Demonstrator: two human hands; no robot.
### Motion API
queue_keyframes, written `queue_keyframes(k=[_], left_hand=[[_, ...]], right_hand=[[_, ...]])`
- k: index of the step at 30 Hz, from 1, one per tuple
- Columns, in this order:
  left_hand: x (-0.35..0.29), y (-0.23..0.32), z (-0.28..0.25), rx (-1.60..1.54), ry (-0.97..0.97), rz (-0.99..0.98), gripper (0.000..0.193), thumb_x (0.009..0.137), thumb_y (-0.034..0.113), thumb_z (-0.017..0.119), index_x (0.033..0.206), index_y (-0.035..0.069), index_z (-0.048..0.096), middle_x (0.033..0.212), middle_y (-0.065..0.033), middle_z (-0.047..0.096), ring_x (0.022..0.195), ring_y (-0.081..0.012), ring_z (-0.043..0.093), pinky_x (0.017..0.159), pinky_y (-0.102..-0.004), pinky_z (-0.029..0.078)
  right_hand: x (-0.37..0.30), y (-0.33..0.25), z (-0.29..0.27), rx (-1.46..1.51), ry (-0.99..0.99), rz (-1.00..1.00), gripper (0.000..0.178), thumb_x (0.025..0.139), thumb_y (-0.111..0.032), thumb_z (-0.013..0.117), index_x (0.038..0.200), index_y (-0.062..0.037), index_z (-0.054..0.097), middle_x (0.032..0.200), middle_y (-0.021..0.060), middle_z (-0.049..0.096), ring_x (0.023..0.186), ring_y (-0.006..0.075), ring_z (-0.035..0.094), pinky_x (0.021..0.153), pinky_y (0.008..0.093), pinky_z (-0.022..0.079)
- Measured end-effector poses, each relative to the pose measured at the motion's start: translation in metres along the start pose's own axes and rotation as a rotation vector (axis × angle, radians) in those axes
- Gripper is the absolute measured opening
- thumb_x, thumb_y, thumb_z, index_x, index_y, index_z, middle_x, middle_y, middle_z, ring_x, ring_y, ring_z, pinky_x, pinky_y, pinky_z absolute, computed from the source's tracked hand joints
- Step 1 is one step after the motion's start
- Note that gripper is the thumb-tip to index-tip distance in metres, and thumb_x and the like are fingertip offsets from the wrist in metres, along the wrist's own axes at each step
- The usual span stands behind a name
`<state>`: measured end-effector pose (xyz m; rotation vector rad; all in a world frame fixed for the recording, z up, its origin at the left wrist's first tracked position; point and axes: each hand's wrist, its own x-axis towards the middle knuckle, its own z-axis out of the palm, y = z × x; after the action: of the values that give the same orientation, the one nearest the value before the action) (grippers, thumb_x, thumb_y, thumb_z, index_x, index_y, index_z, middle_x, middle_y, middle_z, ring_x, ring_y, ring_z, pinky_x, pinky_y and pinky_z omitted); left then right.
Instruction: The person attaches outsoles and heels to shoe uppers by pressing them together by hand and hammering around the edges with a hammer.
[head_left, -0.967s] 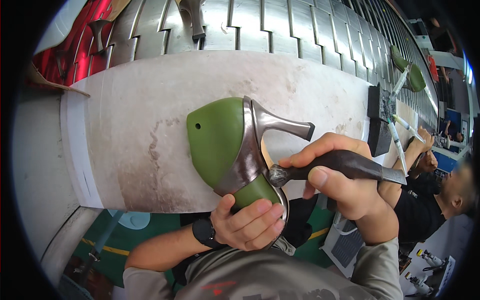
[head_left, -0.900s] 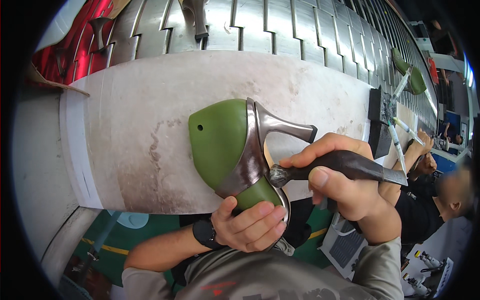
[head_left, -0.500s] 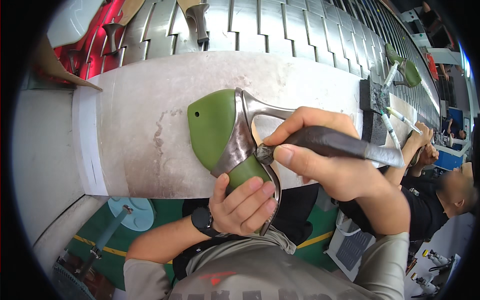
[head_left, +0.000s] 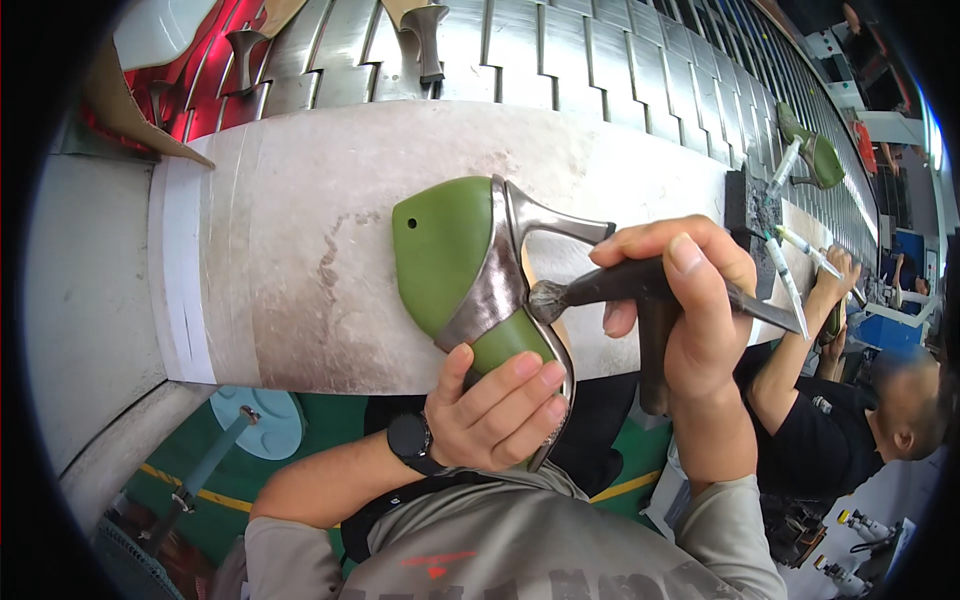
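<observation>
A bronze metallic high-heeled shoe [head_left: 488, 290] on a green shoe last [head_left: 445, 255] lies on its side over the pale work board, heel pointing right. My left hand [head_left: 500, 415] wraps round the toe end and holds it; a watch is on that wrist. In my right hand [head_left: 700, 300] is a dark hammer [head_left: 610, 287]. Its round, worn face touches or nearly touches the sole edge by the arch; I cannot tell which. The handle hangs down beneath my palm, and the thin end of the head points right.
Beyond the board [head_left: 300, 200] runs a metal slat conveyor [head_left: 520, 50] carrying other heeled shoes. Syringes [head_left: 785, 275] stand in a dark block [head_left: 750, 200] at the right. A co-worker [head_left: 840, 430] works further right. A light-blue round stool [head_left: 270, 425] is below left.
My right hand has turned on the hammer, so the handle now shows below it. The shoe and my left hand sit slightly further right in the picture; the whole view has shifted.
</observation>
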<state>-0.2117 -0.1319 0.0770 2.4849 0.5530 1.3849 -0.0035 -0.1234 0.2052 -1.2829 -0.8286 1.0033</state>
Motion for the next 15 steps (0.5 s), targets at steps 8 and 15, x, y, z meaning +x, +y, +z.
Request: queue_keyframes(k=[8, 15], left_hand=[[0.004, -0.006, 0.001, 0.009, -0.005, 0.011, 0.03, 0.1, 0.02, 0.069, 0.128, 0.018, 0.057, 0.131, 0.0001, 0.072, 0.132, -0.0202, 0.064, 0.129, -0.062, 0.026], [-0.003, -0.001, 0.007, 0.059, -0.089, 0.059, 0.059, 0.089, 0.033, 0.088, 0.133, 0.012, 0.054, 0.133, -0.0083, 0.066, 0.131, -0.0304, 0.062, 0.125, -0.068, 0.029]], right_hand=[[0.013, 0.004, 0.012, -0.032, 0.017, -0.082, 0.025, 0.105, -0.015, 0.06, 0.102, 0.0077, 0.07, 0.098, 0.0223, 0.077, 0.067, 0.0149, 0.068, 0.058, 0.0263, 0.056], [0.036, -0.011, 0.005, -0.072, -0.103, 0.118, 0.021, 0.105, -0.015, 0.066, 0.1, 0.0048, 0.074, 0.092, 0.0103, 0.077, 0.063, 0.0082, 0.065, 0.056, 0.0233, 0.053]])
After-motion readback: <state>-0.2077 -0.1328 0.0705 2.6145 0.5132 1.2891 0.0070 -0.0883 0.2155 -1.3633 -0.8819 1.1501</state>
